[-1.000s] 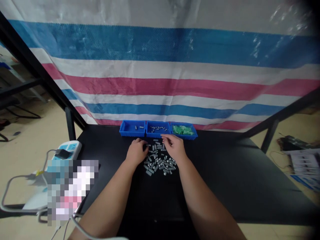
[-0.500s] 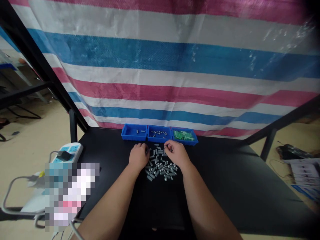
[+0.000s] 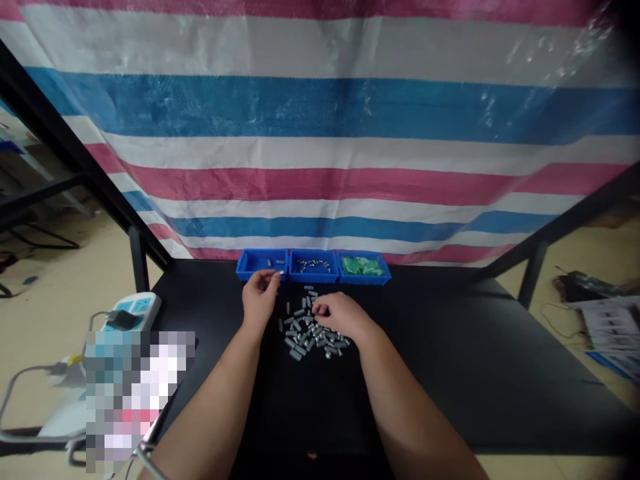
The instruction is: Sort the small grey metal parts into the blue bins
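My left hand (image 3: 260,297) is at the front edge of the left blue bin (image 3: 246,273), thumb and fingers closed on a small silver metal piece (image 3: 281,272). Two small grey cylinders lie in that bin. My right hand (image 3: 346,315) reaches into a loose pile of small grey metal cylinders and screws (image 3: 300,343), its fingertips pinched together at the pile's upper right. Whatever is between them is too small to make out. Small screws (image 3: 313,265) are scattered in the middle blue bin (image 3: 327,275). Green plastic packets (image 3: 363,266) fill the right blue bin (image 3: 377,279).
A black tabletop (image 3: 440,373) carries everything, with black frame posts (image 3: 137,257) at its sides. Behind the bins hangs a striped tarp (image 3: 320,153). On the left lie a white power strip (image 3: 143,307) with cables and a blurred-out patch (image 3: 150,387).
My left hand has risen from the pile to the left bin with a small metal piece. My right hand has shifted left and slightly down over the pile. The view has shifted slightly.
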Tool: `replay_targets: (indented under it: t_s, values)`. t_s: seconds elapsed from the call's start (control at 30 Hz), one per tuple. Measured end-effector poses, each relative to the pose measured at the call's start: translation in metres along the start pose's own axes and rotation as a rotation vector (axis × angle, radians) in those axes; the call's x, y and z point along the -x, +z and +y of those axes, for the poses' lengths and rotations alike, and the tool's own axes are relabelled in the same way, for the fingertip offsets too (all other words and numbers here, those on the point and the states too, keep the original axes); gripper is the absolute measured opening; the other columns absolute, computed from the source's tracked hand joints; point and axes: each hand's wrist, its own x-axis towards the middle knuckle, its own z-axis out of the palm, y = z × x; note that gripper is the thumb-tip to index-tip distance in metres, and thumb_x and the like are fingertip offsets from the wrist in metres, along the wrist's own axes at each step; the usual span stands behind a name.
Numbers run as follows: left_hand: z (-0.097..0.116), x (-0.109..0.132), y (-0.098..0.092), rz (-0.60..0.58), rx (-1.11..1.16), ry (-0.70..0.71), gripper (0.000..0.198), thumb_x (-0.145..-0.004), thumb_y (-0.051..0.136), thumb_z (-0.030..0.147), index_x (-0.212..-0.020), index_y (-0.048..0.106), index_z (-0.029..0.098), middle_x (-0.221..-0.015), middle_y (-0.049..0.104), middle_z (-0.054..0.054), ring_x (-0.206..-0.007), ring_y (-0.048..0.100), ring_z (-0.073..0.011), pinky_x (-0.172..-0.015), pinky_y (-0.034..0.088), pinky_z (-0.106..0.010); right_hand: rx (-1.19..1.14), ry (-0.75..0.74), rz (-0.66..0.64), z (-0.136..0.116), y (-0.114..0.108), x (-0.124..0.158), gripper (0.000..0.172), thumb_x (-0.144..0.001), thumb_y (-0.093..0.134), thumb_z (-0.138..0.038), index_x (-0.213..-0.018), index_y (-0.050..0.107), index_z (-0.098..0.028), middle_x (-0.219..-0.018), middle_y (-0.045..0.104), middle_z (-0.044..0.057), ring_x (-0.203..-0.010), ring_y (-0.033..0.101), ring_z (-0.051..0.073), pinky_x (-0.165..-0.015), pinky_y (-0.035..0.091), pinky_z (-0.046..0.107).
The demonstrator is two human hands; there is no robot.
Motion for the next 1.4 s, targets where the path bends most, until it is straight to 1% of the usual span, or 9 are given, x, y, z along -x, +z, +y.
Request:
replay_targets:
  t_s: [0.1,0.23,0.37,0.63,0.77,0.93,1.07,1.23,1.4]
  values:
    - [-0.002,-0.010,0.002,0.064,0.069,0.008,0.043,-0.081,0.073,0.045,-0.110,0.069,0.014,-0.090,0.072,-0.009,-0.079,0.069,-0.0197,-0.056,0.053,-0.024,-0.007,0.038,-0.023,0.001,0.002,0.000,0.016,-0.075,0.067,-0.018,-0.087,0.075,-0.026,-0.082,0.075,-0.002,-0.072,0.065,0.014,-0.062,0.038,0.023]
    - [-0.003,-0.013,0.006,0.001,0.110,-0.014,0.041,-0.080,0.072,0.038,-0.114,0.068,0.014,-0.110,0.072,-0.014,-0.083,0.071,-0.0213,-0.055,0.055,-0.025,-0.019,0.048,-0.023,-0.001,0.004,0.000,0.014,-0.072,0.067,-0.015,-0.080,0.072,-0.025,-0.075,0.072,-0.004,-0.067,0.062,0.014,-0.059,0.034,0.023]
    - [0.002,-0.004,0.002,-0.101,0.124,0.024,0.028,-0.085,0.065,0.037,-0.098,0.067,0.014,-0.097,0.073,-0.011,-0.075,0.070,-0.0190,-0.055,0.054,-0.025,-0.020,0.058,0.000,-0.002,0.003,0.000,0.012,-0.072,0.065,-0.013,-0.075,0.067,-0.024,-0.069,0.068,-0.004,-0.061,0.056,0.012,-0.057,0.031,0.023]
    - [0.007,0.005,-0.019,-0.333,-0.491,0.177,0.016,-0.083,0.061,0.026,-0.093,0.072,0.019,-0.083,0.072,-0.003,-0.070,0.063,-0.0162,-0.067,0.047,-0.028,-0.080,-0.058,0.075,0.002,0.003,-0.001,0.013,-0.071,0.060,-0.008,-0.071,0.060,-0.021,-0.062,0.059,-0.006,-0.058,0.050,0.010,-0.057,0.030,0.022]
    - [0.007,0.009,-0.018,-0.513,-0.644,0.144,0.018,-0.081,0.066,0.028,-0.095,0.073,0.020,-0.077,0.070,-0.002,-0.068,0.063,-0.0172,-0.066,0.046,-0.028,-0.121,-0.074,0.100,0.002,0.003,-0.003,0.014,-0.075,0.059,-0.008,-0.078,0.064,-0.021,-0.065,0.062,-0.005,-0.059,0.053,0.010,-0.059,0.032,0.021]
    - [0.004,0.013,-0.015,-0.568,-0.745,0.189,0.020,-0.075,0.071,0.026,-0.095,0.075,0.022,-0.080,0.072,-0.003,-0.076,0.064,-0.0198,-0.070,0.045,-0.030,-0.064,0.011,0.091,0.001,0.005,-0.005,0.017,-0.074,0.066,-0.013,-0.085,0.071,-0.024,-0.071,0.070,-0.004,-0.064,0.060,0.012,-0.061,0.036,0.022]
    - [0.005,0.010,-0.014,-0.492,-0.701,0.188,0.017,-0.077,0.067,0.020,-0.092,0.075,0.022,-0.081,0.073,-0.003,-0.071,0.064,-0.0180,-0.069,0.046,-0.029,-0.019,0.096,0.056,-0.001,0.008,-0.005,0.011,-0.071,0.073,-0.019,-0.080,0.074,-0.025,-0.073,0.073,-0.003,-0.066,0.064,0.014,-0.061,0.037,0.024]
    - [0.004,0.000,-0.014,-0.170,-0.467,0.280,0.023,-0.090,0.060,0.030,-0.106,0.073,0.020,-0.094,0.072,-0.005,-0.070,0.063,-0.0158,-0.070,0.051,-0.028,-0.004,0.043,0.104,-0.006,0.008,-0.004,0.011,-0.074,0.067,-0.014,-0.068,0.070,-0.023,-0.062,0.069,-0.003,-0.058,0.061,0.013,-0.057,0.038,0.024]
    - [0.005,-0.001,-0.013,-0.120,-0.377,0.310,0.023,-0.091,0.059,0.031,-0.106,0.073,0.020,-0.094,0.070,-0.006,-0.071,0.063,-0.0155,-0.069,0.052,-0.028,-0.270,-0.110,0.485,-0.001,0.011,-0.015,0.015,-0.089,0.061,-0.028,-0.092,0.074,-0.022,-0.081,0.075,0.003,-0.070,0.068,0.016,-0.068,0.052,0.025]
